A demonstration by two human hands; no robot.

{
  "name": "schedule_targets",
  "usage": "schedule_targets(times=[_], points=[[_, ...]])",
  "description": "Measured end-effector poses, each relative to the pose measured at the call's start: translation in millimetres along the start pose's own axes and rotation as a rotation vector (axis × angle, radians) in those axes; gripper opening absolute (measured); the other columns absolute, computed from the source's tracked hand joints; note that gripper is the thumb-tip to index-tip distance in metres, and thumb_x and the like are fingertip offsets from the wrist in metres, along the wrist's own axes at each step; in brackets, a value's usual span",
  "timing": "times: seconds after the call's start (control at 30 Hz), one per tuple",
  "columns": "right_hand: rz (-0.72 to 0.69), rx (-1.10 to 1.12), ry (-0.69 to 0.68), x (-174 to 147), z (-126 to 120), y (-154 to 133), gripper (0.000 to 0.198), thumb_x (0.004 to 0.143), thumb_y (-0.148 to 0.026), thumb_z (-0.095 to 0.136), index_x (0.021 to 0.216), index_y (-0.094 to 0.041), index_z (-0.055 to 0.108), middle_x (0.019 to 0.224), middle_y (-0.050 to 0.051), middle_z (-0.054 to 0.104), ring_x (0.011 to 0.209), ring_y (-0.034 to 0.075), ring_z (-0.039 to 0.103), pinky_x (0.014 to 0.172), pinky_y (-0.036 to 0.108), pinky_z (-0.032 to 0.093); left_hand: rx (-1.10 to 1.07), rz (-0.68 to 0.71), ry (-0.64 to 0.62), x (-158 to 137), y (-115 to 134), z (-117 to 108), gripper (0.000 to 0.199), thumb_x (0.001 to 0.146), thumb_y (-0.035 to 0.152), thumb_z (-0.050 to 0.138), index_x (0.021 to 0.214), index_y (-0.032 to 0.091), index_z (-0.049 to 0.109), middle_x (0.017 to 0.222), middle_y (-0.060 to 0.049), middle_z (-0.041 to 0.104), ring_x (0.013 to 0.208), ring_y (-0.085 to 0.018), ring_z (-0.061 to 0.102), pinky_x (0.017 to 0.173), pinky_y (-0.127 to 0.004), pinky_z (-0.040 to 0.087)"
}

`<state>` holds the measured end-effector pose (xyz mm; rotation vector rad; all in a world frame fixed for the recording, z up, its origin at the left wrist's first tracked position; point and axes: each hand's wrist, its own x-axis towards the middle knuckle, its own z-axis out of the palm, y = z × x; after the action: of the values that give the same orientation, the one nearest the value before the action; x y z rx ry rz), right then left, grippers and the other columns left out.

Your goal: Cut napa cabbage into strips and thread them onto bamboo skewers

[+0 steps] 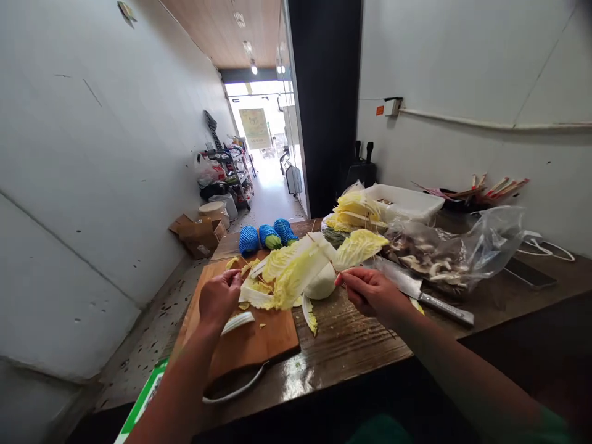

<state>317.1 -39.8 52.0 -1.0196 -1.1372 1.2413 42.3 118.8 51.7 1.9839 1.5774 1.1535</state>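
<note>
My right hand is closed in a pinch on what looks like a thin wooden skewer, mostly hidden by the leaves. Pale yellow napa cabbage leaves show between my hands, with another frilly leaf just above my right fingers. Over the left side of the wooden cutting board, my left hand is closed with thumb and fingertips together; what it pinches is too small to make out. Cut cabbage pieces lie on the board, among them a white stem strip. Behind the leaves sits a rounded white thing.
A cleaver lies right of my right hand. Beyond are mushrooms in a clear plastic bag, a white tub, stacked skewered cabbage and vegetables in blue foam nets. A phone lies at the right.
</note>
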Motion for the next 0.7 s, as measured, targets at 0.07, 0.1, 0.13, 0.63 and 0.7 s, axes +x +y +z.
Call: schedule_targets(times=[0.07,0.1,0.13,0.63,0.7], points=[[-0.035,-0.104,0.003,7,7,2,0.032,0.081,-0.045,0.05,0.083,-0.015,0.059,0.044,-0.009,0.032,0.036,0.004,0.02,0.034,0.018,0.013,-0.067,-0.063,0.054,-3,4,-8,0.035,0.07,0.045,0.056,0.089,0.018,0.068,0.078,-0.005,0.07,0.08,-0.023,0.062,0.068,-0.028,0.046],[-0.07,-0.19,0.008,8,12,2,0.033,0.082,-0.045,0.049,0.083,-0.014,0.06,0.045,-0.008,0.033,0.038,0.004,0.023,0.036,0.019,0.015,-0.134,-0.082,0.059,-5,9,-13,0.041,0.071,0.047,0.056,0.097,0.017,0.066,0.086,-0.006,0.07,0.086,-0.023,0.061,0.072,-0.028,0.046],[-0.114,-0.291,0.011,9,18,0,0.033,0.082,-0.044,0.049,0.082,-0.014,0.061,0.046,-0.007,0.035,0.04,0.005,0.026,0.037,0.019,0.018,-0.206,-0.077,0.041,-8,14,-17,0.048,0.07,0.047,0.057,0.107,0.017,0.061,0.096,-0.008,0.068,0.091,-0.023,0.06,0.076,-0.029,0.046],[-0.075,-0.382,-0.291,28,68,-8,0.035,0.084,-0.047,0.044,0.082,-0.014,0.057,0.044,-0.009,0.034,0.038,0.004,0.027,0.037,0.018,0.02,-0.197,0.081,-0.25,-62,54,-42,0.072,0.05,0.044,0.075,0.116,0.021,0.056,0.101,-0.006,0.064,0.09,-0.024,0.059,0.08,-0.035,0.044],[-0.035,-0.353,-0.295,34,64,-5,0.037,0.083,-0.048,0.046,0.083,-0.013,0.057,0.043,-0.009,0.035,0.037,0.004,0.026,0.036,0.018,0.018,-0.212,0.022,-0.333,-64,50,-42,0.056,0.049,0.045,0.074,0.098,0.017,0.065,0.088,-0.006,0.067,0.08,-0.024,0.06,0.071,-0.033,0.046]])
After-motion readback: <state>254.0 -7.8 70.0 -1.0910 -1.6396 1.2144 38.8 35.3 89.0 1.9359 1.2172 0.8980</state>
